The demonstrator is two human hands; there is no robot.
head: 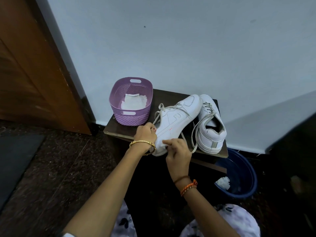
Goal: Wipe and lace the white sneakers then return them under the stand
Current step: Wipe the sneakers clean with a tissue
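While both sneakers rest on the dark worktop (130, 124) against the wall, the nearer sneaker (177, 117) is seen lying on its side with its heel end toward the person, and the farther sneaker (211, 127) stands upright just beside it, the two touching near the toes. The nearer shoe's heel is gripped by the left hand (146, 135), its fingers curled round the rear of the upper, and a loose grey lace (159, 110) is seen looping up past that hand. A small white wipe (162, 143) appears to be pinched against the heel by the right hand (178, 151), so the wiping step is judged to be in hand, with lacing unfinished, since the laces of both shoes hang slack. A purple basket (131, 117) holding white cloth stands at the left of the worktop, and a blue bucket (242, 182) with a white wad inside sits on the floor at the right. For the next move, the shoe would need to be steadied by the left hand while the wipe is drawn along the sole edge; care would be called for that the trailing lace is not caught under the wipe.
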